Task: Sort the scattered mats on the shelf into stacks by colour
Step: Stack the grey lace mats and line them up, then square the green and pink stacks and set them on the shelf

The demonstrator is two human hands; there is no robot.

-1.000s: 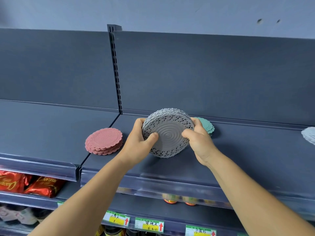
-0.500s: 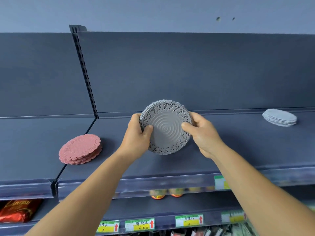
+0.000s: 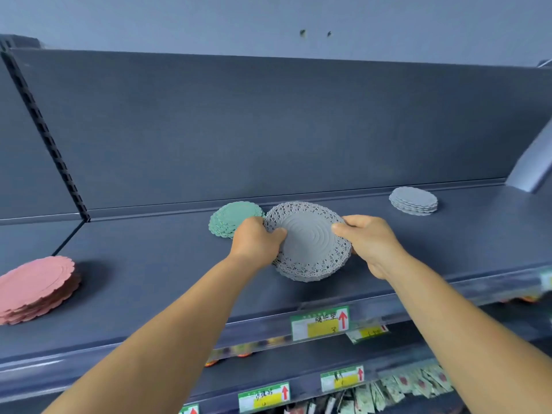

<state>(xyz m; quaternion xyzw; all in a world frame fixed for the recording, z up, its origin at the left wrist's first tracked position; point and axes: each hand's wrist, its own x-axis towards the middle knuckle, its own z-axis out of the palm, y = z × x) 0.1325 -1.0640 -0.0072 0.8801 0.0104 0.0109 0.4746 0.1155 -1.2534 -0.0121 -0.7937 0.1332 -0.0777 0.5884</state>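
Head view. Stack of grey lace-edged mats [image 3: 309,243] gripped from both sides: left hand [image 3: 257,242] curled round its left rim, thumb on top; right hand [image 3: 369,242] clamped on the right rim. Stack tilted toward the camera, lower edge low over the dark shelf [image 3: 149,270], possibly touching. Green mat stack [image 3: 231,218] just behind the left hand. Pale grey stack [image 3: 413,201] further right. Pink stack [image 3: 35,288] far left. Price tags [image 3: 319,323] below.

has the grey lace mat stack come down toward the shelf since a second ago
Yes. The grey lace mat stack, held by both hands, was tilted upright above the shelf; now it lies flatter and lower, near the shelf surface.
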